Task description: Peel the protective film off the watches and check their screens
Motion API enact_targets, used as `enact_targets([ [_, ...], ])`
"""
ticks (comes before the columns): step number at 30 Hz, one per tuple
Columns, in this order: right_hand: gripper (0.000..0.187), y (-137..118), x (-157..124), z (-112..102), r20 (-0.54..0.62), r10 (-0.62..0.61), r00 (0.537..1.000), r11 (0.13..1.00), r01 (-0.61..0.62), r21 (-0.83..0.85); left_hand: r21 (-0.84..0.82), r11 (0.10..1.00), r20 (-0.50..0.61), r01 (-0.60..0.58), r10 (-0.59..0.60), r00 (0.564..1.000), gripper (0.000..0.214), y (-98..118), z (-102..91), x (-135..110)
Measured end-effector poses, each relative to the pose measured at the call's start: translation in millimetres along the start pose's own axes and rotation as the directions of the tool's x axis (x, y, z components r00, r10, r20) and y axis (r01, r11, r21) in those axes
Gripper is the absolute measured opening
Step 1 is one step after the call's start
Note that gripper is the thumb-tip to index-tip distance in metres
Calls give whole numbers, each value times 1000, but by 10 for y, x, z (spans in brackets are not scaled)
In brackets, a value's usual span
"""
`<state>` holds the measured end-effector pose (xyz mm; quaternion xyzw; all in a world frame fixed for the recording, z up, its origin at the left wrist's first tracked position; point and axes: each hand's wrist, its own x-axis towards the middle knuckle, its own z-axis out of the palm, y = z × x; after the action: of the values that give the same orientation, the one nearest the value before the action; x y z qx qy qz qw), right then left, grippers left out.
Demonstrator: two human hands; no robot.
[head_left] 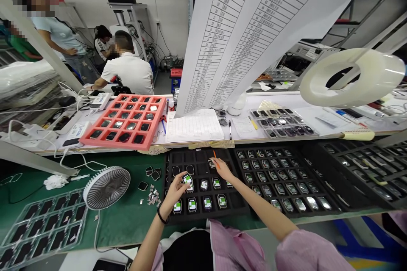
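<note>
My left hand (173,192) pinches a square smartwatch body (187,179) with a lit green-and-white screen, lifting it just above a black compartment tray (181,157). My right hand (223,169) is shut on a thin orange stick (216,159), whose tip points up and away from me. That hand is beside another watch body (211,164) in the tray's upper row. Several similar watches fill the tray's lower rows, and many have lit screens. The tray's upper left cells hold few watches. My left wrist wears a black band.
A second black tray of watches (280,178) adjoins on the right, and a third (362,169) lies beyond it. A desk fan (106,187), loose small parts (154,197) and a transparent tray (44,228) are on the green mat. A red foam tray (122,120) sits behind. Co-workers (127,67) are further back.
</note>
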<state>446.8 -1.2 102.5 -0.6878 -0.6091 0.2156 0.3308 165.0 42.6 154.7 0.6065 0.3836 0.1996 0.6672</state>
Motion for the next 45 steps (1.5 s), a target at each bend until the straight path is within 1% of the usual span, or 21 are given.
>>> enact_targets([
  [2,45,-157,-18,-12,-27,62,998,989,-58,134,-8,1000,-9,-14,14,1000,63,94,4,-40],
  [4,52,-357,-79,-38,-25,99,995,964,-90,252,-14,999,-25,-39,39,999,60,218,21,-79],
  [6,55,-594,-168,-84,-22,136,990,917,-118,382,-9,996,-55,-85,85,995,56,362,53,-110],
  [7,54,-722,-215,-117,-21,164,986,875,-136,465,0,994,-70,-111,110,991,55,437,73,-122],
  [9,48,-982,-301,-201,7,272,962,671,-195,716,28,987,-105,-158,160,982,53,591,114,-142],
  [10,46,-1107,-337,-250,23,304,953,572,-201,795,41,984,-118,-176,180,977,52,668,133,-153],
  [11,44,-1225,-370,-301,38,317,948,496,-200,845,51,980,-129,-190,196,972,50,746,151,-166],
  [12,44,-1333,-398,-351,48,318,947,450,-195,871,57,978,-140,-203,209,968,48,825,167,-182],
  [14,45,-1512,-448,-444,58,305,951,406,-185,895,54,973,-151,-224,230,961,44,990,195,-225],
  [16,46,-1639,-490,-518,48,293,955,391,-165,905,38,970,-142,-240,243,960,43,1157,222,-279],
  [19,41,-1748,-528,-601,-2,277,961,388,-110,915,17,963,-107,-268,268,957,42,1372,268,-358],
  [23,34,-1836,-537,-691,-62,297,953,423,-73,903,-7,951,-74,-309,307,949,43,1530,336,-407],
  [27,33,-1926,-542,-760,-91,326,941,438,-65,897,-35,944,-47,-328,326,944,43,1550,388,-395],
  [32,34,-2014,-596,-800,-95,262,961,430,-28,903,-33,940,-46,-340,339,940,42,1527,411,-403],
  [35,33,-2055,-644,-819,-85,230,970,459,-30,888,-10,943,-54,-334,333,941,40,1543,417,-435],
  [39,39,-2087,-677,-832,-85,207,975,505,-32,863,-23,949,-65,-315,313,948,42,1582,423,-480],
  [42,36,-2083,-674,-821,-94,231,968,507,-37,861,-11,950,-61,-311,310,949,42,1596,422,-504],
  [45,33,-2071,-675,-814,-89,257,962,482,-48,875,-16,949,-53,-315,314,948,43,1584,421,-511],
])
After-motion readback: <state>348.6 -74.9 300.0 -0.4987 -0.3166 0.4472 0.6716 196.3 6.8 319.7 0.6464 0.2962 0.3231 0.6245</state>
